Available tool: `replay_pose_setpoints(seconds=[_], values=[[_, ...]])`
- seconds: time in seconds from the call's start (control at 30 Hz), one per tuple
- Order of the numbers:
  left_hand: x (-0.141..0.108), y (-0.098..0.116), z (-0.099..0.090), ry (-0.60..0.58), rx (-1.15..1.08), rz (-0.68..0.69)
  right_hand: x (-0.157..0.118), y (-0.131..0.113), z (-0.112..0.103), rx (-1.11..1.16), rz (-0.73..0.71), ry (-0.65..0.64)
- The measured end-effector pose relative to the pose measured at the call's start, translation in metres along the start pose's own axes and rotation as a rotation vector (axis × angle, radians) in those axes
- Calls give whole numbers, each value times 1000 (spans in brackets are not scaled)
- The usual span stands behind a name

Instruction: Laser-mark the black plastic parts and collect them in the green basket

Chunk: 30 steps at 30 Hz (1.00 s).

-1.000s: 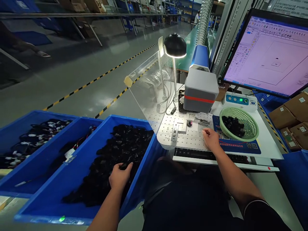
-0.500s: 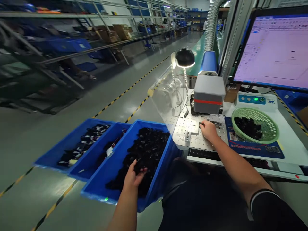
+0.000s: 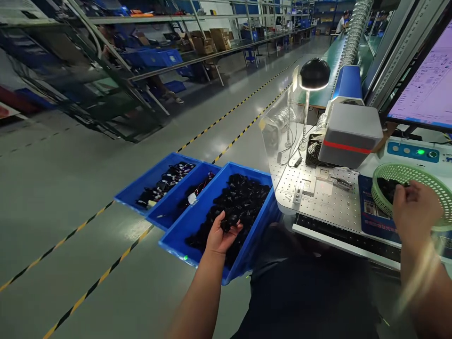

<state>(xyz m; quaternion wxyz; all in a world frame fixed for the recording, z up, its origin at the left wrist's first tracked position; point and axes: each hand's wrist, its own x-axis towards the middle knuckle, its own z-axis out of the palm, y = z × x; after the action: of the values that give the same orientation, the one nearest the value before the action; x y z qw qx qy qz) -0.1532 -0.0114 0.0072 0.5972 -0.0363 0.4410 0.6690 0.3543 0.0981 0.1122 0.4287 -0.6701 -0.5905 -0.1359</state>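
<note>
My left hand is over a blue bin heaped with small black parts. Its palm faces up, with thumb and fingers curled around a black part that blends with the heap behind. On the right, my right hand is above the rim of a green mesh basket, pinching a small black piece. More black pieces lie in the basket, partly hidden by that hand. A perforated metal plate holds a flat fixture block and a dark metal tool.
Two narrower blue bins with cables and parts stand left of the big bin. A grey machine head overhangs the plate, beside a lit black lamp. A monitor and a control box stand at the right.
My right hand has left the fixture on the metal plate and moved right to the green basket. My left hand has curled around a black part over the bin. The view has turned left.
</note>
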Motion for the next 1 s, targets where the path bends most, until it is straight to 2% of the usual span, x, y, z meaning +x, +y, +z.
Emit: replay_pose_setpoints(seconds=[0.03, 0.07, 0.17, 0.23, 0.3, 0.37, 0.47, 0.7, 0.83, 0.9, 1.0], values=[[-4, -3, 8, -26, 17, -34, -9, -12, -3, -13, -14, 3], [-8, -8, 17, -55, 32, -62, -21, -28, -3, 38, -69, -48], [-22, -27, 43, -174, 82, -94, -67, -88, 2, 401, -294, -405], [-34, -42, 58, -277, 126, -111, -96, -124, 8, 564, -397, -613], [-46, -54, 68, -366, 176, -163, -117, -149, 14, 682, -461, -758], [-56, -63, 74, -410, 208, -206, -130, -162, 19, 737, -503, -821], [-62, -71, 79, -434, 226, -256, -137, -165, 24, 725, -539, -860], [-59, -83, 82, -451, 209, -320, -139, -161, 28, 635, -575, -945], [-59, -81, 80, -472, 197, -345, -136, -158, 27, 643, -590, -960], [-59, -73, 77, -467, 176, -350, -129, -154, 27, 680, -533, -951], [-51, -53, 67, -390, 106, -293, -105, -144, 36, 704, -354, -897]])
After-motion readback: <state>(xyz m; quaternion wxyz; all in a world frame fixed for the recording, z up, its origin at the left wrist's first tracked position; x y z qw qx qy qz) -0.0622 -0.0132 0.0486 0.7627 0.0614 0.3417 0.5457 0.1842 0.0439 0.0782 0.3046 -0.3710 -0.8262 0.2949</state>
